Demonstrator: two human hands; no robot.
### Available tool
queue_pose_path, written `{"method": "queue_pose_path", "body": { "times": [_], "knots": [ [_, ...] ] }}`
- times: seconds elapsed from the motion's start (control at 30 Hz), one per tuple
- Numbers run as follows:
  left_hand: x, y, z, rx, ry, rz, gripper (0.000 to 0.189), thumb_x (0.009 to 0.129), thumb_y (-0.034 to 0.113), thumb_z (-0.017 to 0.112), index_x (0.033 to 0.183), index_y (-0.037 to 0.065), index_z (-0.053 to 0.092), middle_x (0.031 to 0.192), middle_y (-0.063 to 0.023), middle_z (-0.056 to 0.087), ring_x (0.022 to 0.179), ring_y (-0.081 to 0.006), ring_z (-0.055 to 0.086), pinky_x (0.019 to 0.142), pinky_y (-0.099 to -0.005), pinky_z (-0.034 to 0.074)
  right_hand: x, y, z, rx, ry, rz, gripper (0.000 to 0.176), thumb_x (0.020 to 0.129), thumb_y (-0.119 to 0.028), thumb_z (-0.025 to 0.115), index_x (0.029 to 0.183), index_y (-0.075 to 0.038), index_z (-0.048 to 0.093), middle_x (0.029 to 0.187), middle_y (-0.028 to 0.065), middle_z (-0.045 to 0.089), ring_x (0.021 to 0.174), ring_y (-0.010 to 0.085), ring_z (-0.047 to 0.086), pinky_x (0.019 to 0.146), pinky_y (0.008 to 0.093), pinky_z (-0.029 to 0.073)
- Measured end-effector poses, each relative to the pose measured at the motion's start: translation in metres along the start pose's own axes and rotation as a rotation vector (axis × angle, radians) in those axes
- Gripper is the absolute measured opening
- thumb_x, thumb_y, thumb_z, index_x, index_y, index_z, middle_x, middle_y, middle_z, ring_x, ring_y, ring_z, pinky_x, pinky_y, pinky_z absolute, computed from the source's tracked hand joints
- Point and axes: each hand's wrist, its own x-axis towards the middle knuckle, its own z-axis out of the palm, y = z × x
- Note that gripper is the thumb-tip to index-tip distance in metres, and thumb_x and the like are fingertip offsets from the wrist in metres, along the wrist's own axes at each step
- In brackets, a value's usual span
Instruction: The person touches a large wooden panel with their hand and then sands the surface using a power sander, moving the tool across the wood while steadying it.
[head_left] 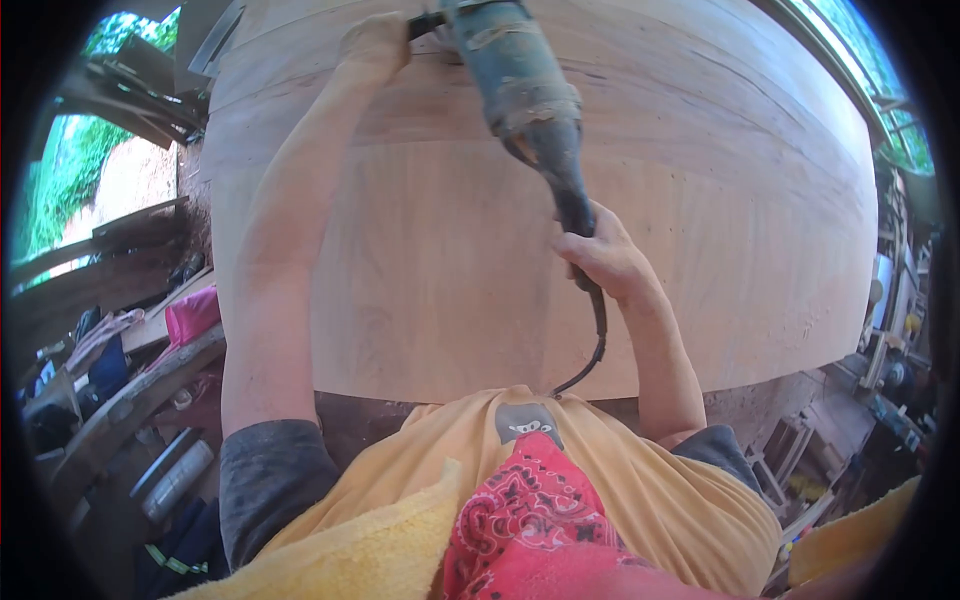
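Note:
A large angle grinder [515,70] with a worn teal body lies across the top of the view, over a broad wooden panel [430,270]. My left hand [376,45] is closed around its black side handle [428,24]. Lower down, my right hand [612,258] wraps the dark rear grip. A black cord [601,335] runs from that grip back toward my body. The grinder's head and disc lie beyond the upper edge, so its contact with the wood is hidden. Darker grain streaks cross the panel's far part; its near part looks pale and smooth.
The panel's curved-looking near edge is close to my shirt [400,520]. A red patterned bandana [530,490] and a yellow towel [380,545] hang in front of me. On the left are a pink item [192,314], boards and clutter; wooden frames [795,450] stand at right.

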Motion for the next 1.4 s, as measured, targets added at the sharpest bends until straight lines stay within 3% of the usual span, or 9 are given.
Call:
{"method": "queue_pose_path", "body": {
  "times": [0.07, 0.13, 0.3, 0.43, 0.6, 1.03, 1.1, 1.17, 1.4],
  "knots": [
    [0.026, 0.05, 0.023, -0.145, 0.189, 0.15, 0.014, 0.086, 0.015, 0.063, 0.091, 0.007, 0.072, 0.091, -0.0209, 0.074, 0.087, -0.0415, 0.073, 0.076, -0.0521, 0.058, -0.019, 0.014, -0.029, 0.053, 0.075, 0.013, 0.054, 0.077, -0.021, 0.074, 0.122, 0.004, 0.057, 0.079, 0.0027, 0.057, 0.059, 0.0137, 0.058, 0.055, 0.0305, 0.049],
    [0.053, 0.102, 0.046, -0.129, 0.284, 0.278, 0.013, 0.084, 0.014, 0.065, 0.091, 0.008, 0.073, 0.091, -0.0212, 0.074, 0.089, -0.0408, 0.073, 0.077, -0.0508, 0.057, -0.035, 0.028, -0.054, 0.095, 0.148, 0.022, 0.051, 0.079, -0.017, 0.073, 0.123, 0.005, 0.057, 0.078, 0.0026, 0.057, 0.058, 0.0138, 0.059, 0.054, 0.0305, 0.048],
    [0.061, 0.222, 0.023, -0.195, 0.13, 0.391, 0.014, 0.086, 0.015, 0.066, 0.093, 0.011, 0.077, 0.097, -0.018, 0.076, 0.095, -0.035, 0.075, 0.08, -0.0467, 0.059, -0.065, 0.068, -0.11, 0.137, 0.293, 0.059, 0.047, 0.08, -0.014, 0.07, 0.122, 0.005, 0.058, 0.075, 0.0029, 0.058, 0.056, 0.0139, 0.059, 0.052, 0.0304, 0.048],
    [0.056, 0.244, 0.011, -0.212, 0.074, 0.327, 0.02, 0.09, 0.014, 0.062, 0.099, 0.012, 0.079, 0.102, -0.0174, 0.077, 0.099, -0.0323, 0.075, 0.083, -0.045, 0.06, -0.065, 0.068, -0.112, 0.154, 0.309, 0.052, 0.047, 0.081, -0.013, 0.069, 0.121, 0.007, 0.058, 0.072, 0.0029, 0.058, 0.057, 0.0141, 0.061, 0.052, 0.0301, 0.048],
    [0.047, 0.183, 0.012, -0.23, 0.124, 0.3, 0.02, 0.092, 0.013, 0.059, 0.096, 0.01, 0.078, 0.099, -0.0182, 0.077, 0.097, -0.0338, 0.076, 0.08, -0.0465, 0.06, -0.05, 0.051, -0.084, 0.123, 0.257, 0.037, 0.047, 0.08, -0.012, 0.069, 0.121, 0.008, 0.058, 0.072, 0.0031, 0.059, 0.056, 0.0145, 0.06, 0.053, 0.0298, 0.048],
    [-0.025, -0.198, 0.045, 0.017, 0.207, -0.175, 0.016, 0.089, 0.018, 0.062, 0.092, 0.008, 0.074, 0.095, -0.0203, 0.075, 0.092, -0.0401, 0.073, 0.082, -0.0508, 0.058, 0.078, -0.057, 0.11, -0.182, -0.158, -0.056, 0.049, 0.077, -0.021, 0.075, 0.118, 0.003, 0.06, 0.077, 0.0033, 0.056, 0.059, 0.014, 0.058, 0.054, 0.0317, 0.048],
    [-0.05, -0.217, 0.019, 0.007, 0.111, -0.357, 0.02, 0.09, 0.023, 0.064, 0.096, 0.009, 0.077, 0.099, -0.0209, 0.076, 0.096, -0.0382, 0.074, 0.084, -0.05, 0.058, 0.084, -0.065, 0.138, -0.202, -0.23, -0.039, 0.049, 0.077, -0.023, 0.075, 0.116, 0.003, 0.061, 0.078, 0.003, 0.056, 0.061, 0.0137, 0.058, 0.054, 0.0316, 0.048],
    [-0.068, -0.235, 0.01, 0.062, 0.005, -0.312, 0.025, 0.091, 0.022, 0.066, 0.112, 0.01, 0.075, 0.108, -0.0194, 0.075, 0.105, -0.038, 0.072, 0.092, -0.0478, 0.056, 0.084, -0.07, 0.154, -0.193, -0.312, -0.005, 0.049, 0.076, -0.024, 0.074, 0.114, 0.003, 0.061, 0.077, 0.0028, 0.055, 0.061, 0.0136, 0.058, 0.055, 0.0315, 0.048],
    [-0.075, -0.187, 0.004, 0.029, -0.087, -0.335, 0.028, 0.09, 0.025, 0.071, 0.111, 0.007, 0.074, 0.11, -0.0212, 0.074, 0.105, -0.0407, 0.07, 0.09, -0.0502, 0.056, 0.057, -0.062, 0.104, -0.191, -0.275, 0.011, 0.047, 0.074, -0.024, 0.073, 0.111, 0.001, 0.06, 0.077, 0.001, 0.054, 0.062, 0.0116, 0.056, 0.056, 0.0288, 0.048]
  ]
}}
